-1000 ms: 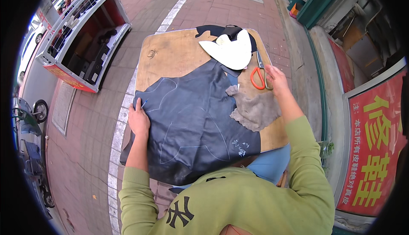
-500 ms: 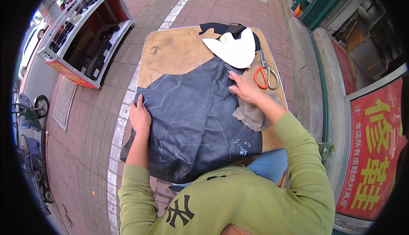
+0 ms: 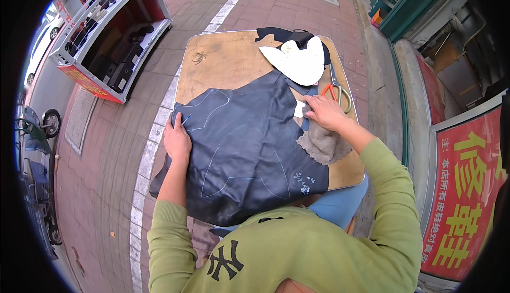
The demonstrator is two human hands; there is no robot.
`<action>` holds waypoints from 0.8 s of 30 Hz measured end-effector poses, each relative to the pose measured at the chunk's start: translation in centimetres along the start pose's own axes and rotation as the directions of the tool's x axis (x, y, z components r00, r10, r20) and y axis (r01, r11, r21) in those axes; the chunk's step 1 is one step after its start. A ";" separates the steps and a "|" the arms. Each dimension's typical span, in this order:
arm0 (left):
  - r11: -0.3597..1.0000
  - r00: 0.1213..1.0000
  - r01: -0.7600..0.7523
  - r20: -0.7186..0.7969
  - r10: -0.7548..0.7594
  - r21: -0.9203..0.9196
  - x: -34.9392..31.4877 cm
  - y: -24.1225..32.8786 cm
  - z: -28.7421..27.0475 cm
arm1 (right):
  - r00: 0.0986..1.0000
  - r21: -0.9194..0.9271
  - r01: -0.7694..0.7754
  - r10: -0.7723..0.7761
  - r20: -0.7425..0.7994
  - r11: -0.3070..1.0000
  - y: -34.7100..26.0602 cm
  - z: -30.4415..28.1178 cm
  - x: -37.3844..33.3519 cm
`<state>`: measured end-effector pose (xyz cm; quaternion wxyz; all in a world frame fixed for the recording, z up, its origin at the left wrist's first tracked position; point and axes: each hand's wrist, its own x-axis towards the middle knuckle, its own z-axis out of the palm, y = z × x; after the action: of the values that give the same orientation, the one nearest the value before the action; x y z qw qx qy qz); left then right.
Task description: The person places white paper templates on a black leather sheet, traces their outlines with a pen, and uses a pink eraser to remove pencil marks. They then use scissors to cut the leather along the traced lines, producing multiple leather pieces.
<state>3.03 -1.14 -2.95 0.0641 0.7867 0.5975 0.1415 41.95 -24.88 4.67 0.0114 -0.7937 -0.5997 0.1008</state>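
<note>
A large black leather sheet (image 3: pixel 239 149) with pale drawn outlines lies over the table and hangs over its near edge. At its left edge rests my left hand (image 3: pixel 178 139), closed round a slim blue-and-white pen (image 3: pixel 186 119). My right hand (image 3: pixel 325 113) reaches over the right side, fingers bent together at the edge of a small white piece (image 3: pixel 299 108); its grip is partly hidden. Under that hand is a ragged grey leather scrap (image 3: pixel 321 143). Scissors (image 3: pixel 344 97) with orange and olive handles lie just beyond, partly covered by the hand.
White curved pattern pieces (image 3: pixel 297 62) lie on black material (image 3: pixel 271 33) at the wooden table's (image 3: pixel 223 54) far right. A display cart (image 3: pixel 114 43) stands at the left on the brick pavement. To the right are a doorway and a red sign (image 3: pixel 462 192).
My right hand has moved right, off the leather sheet's edge and to the small white piece, which now shows. My left hand stays at the left edge with the pen.
</note>
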 end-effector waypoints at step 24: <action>1.000 1.000 -0.007 0.006 0.007 0.004 0.1 0.2 -0.2 | 0.956 -0.142 -0.043 0.000 -0.292 0.989 -6.4 2.9 -2.2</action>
<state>3.13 -1.12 -2.71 0.0636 0.7894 0.5947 0.1382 34.78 -25.45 3.02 0.0401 -0.8052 -0.5885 -0.0613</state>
